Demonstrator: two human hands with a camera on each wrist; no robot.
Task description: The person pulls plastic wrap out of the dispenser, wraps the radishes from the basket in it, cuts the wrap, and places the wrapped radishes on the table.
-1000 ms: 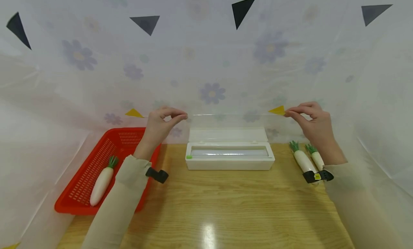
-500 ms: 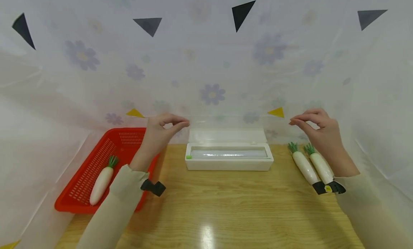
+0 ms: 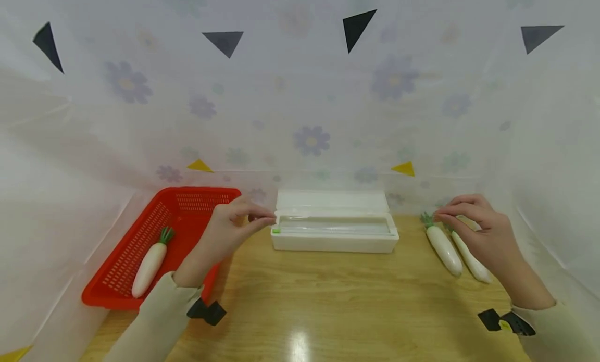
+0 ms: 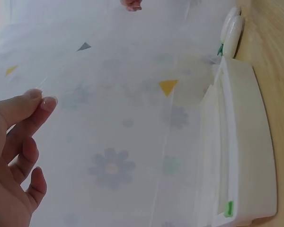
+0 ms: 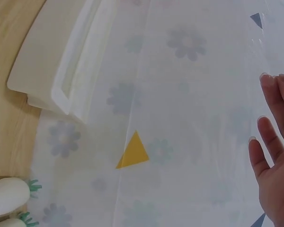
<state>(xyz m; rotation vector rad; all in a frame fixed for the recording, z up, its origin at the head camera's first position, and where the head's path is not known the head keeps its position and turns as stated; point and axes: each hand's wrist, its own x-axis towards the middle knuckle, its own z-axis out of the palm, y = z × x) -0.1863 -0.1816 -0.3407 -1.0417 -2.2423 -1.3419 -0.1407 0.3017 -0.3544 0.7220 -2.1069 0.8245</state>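
Note:
My left hand (image 3: 227,237) pinches a corner of clear cling film (image 4: 43,82) between thumb and fingertip, level with the left end of the white wrap dispenser (image 3: 335,243). My right hand (image 3: 485,234) pinches the film's other side, a faint creased edge of which shows in the right wrist view. Most of the sheet is too transparent to make out. The dispenser stands with its lid (image 3: 332,200) raised, and the film roll (image 3: 335,229) lies inside. Below my right hand are two white radishes, the nearer one (image 3: 445,251) shiny and the other (image 3: 472,260) partly hidden by the hand.
A red basket (image 3: 100,301) on the left holds one white radish (image 3: 150,268) with a green top; my left forearm passes over its right side. A flowered translucent curtain (image 3: 311,101) hangs behind the wooden table (image 3: 347,299).
Both hands have come down and nearer to the body, the right one also outward a little. More of the basket's back right corner shows now.

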